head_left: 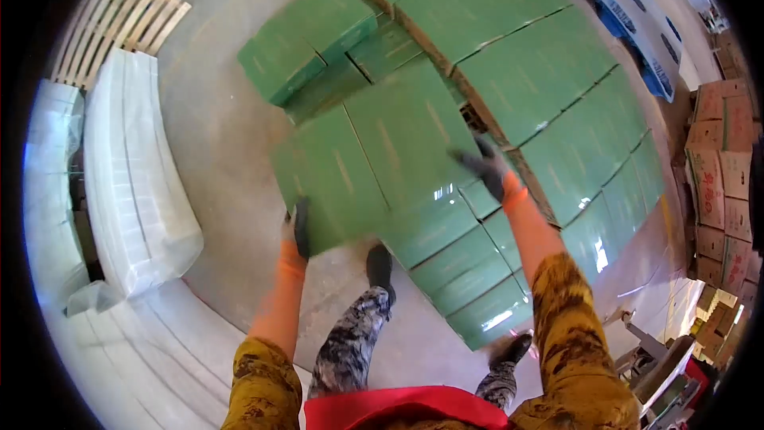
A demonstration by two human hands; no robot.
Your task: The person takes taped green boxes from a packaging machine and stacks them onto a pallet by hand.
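Note:
Two green boxes point(366, 151), side by side, are between my gloved hands above the stacked green boxes. My left hand point(299, 231), in a dark glove, presses against the near left side of the pair. At their right side is my right hand point(487, 167), its fingers spread and slightly blurred, beside the gap along the larger green stack point(549, 103). More green boxes point(454, 271) lie just beneath and nearer to me. Beyond the pair, other green boxes point(306, 36) sit on the same stack. The undersides of the pair are hidden.
White wrapped stacks point(135, 175) and a wooden pallet point(119, 20) stand at the left. Blue pallets point(629, 16) are at the upper right, brown cartons point(720, 183) at the far right. A metal cart point(656, 358) is at the lower right.

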